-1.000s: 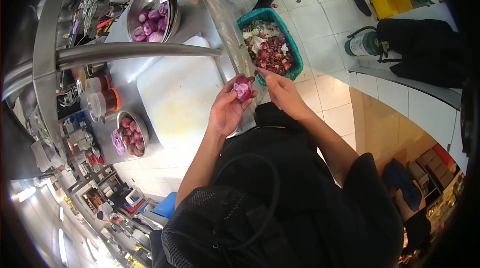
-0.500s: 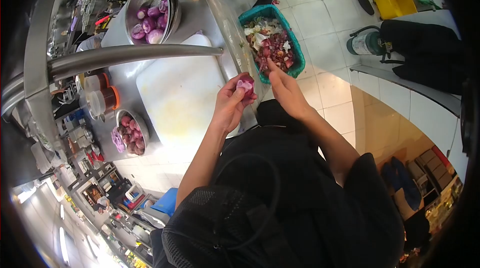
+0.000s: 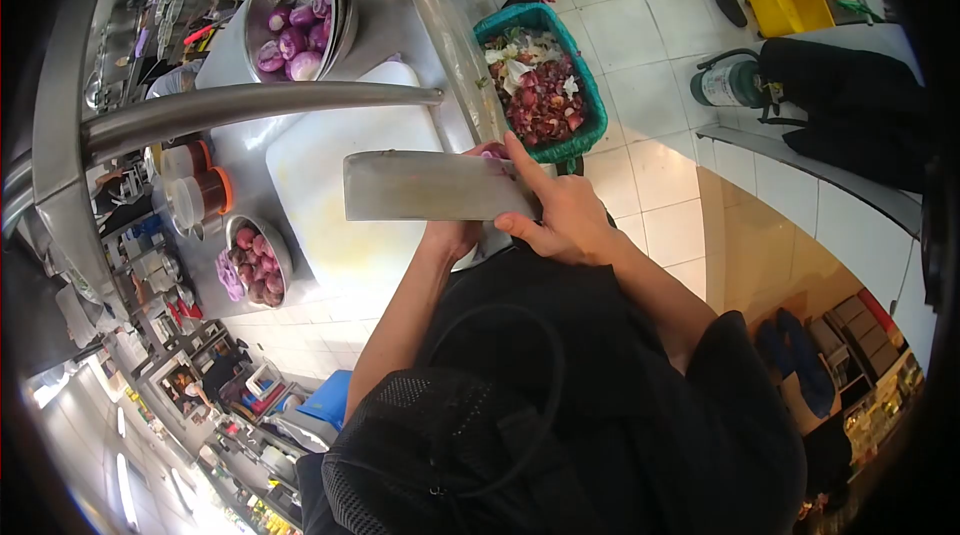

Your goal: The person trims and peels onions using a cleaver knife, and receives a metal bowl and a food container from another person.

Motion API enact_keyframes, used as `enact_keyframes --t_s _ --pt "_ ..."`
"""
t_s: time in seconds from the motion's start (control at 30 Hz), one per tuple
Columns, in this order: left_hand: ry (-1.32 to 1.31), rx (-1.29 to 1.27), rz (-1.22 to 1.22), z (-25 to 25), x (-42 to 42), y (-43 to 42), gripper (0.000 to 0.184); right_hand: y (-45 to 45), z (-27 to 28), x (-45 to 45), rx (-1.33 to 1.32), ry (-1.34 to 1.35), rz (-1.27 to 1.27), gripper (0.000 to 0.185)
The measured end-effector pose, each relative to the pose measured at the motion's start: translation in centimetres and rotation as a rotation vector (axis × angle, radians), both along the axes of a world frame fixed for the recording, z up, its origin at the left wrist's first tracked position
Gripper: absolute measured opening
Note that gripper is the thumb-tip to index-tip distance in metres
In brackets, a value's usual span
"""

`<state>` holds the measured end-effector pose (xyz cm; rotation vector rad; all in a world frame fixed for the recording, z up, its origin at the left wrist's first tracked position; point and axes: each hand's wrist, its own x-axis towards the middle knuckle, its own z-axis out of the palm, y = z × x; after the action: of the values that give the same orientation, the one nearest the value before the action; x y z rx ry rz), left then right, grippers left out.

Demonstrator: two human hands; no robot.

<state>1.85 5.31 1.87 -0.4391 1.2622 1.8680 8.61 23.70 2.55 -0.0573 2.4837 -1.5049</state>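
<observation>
Crossing blade: the knife [image 3: 420, 190] is coming flat across your left hand [image 3: 450, 235], turning its broad face toward your view. It is covering most of the onion [image 3: 492, 150], so you are losing sight of where metal, skin and fingers are meeting.

Right hand: your right hand [image 3: 570, 220] is closing around the knife's near end, its forefinger stretching beside the blade and its thumb pressing lower down; the handle is hiding from view.

Left hand: only some fingertips are peeking past the blade. You cannot be telling from this view how wide or narrow they are sitting.

Onion: a purple bit is showing at the blade's upper edge, by those fingertips and between the cutting board [image 3: 350, 265] and the bin [image 3: 595, 100].

Board: its white surface is reaching out under and past the blade, giving you sideways room, though the height between them is not showing.

Rail: the metal rail [image 3: 260, 105] is running above the board, limiting a lift or a far swing.

Table edge: the table [image 3: 385, 30] is ending beside the bin, which is holding peels. The large bowl [image 3: 262, 10] is sitting beyond the rail, the small bowl [image 3: 285, 250] left of the board.
</observation>
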Motion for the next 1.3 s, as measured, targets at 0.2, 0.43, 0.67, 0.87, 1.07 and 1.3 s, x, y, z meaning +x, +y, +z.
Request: enact_keyframes --t_s 0.2,0.43,0.67,0.87,1.07,1.3 --pt "0.111 0.022 0.066 -1.3 0.6 -0.5 0.053 0.1 -1.5 0.4 -0.215 -0.042 -0.061 0.092" --pt "0.127 0.067 -0.001 -1.3 0.7 -1.4 0.055 0.8 -3.9 -0.4 -0.925 -0.365 -0.343 0.066" --pt "0.139 0.061 -0.016 -1.3 0.9 -1.6 0.060 0.1 -5.2 0.0 -0.640 -0.094 -0.371 0.070" --pt "0.129 0.014 -0.013 -2.2 0.8 -1.4 0.056 0.2 0.4 0.7 -0.144 -0.106 -0.073 0.096" --pt "0.142 -0.016 0.015 -1.1 0.9 -1.0 0.056 0.0 0.9 0.4 0.007 -0.097 0.001 0.104" --pt "0.279 0.018 0.021 -1.7 1.0 -1.3 0.053 0.1 -0.1 0.7 -0.053 -0.104 -0.027 0.097"
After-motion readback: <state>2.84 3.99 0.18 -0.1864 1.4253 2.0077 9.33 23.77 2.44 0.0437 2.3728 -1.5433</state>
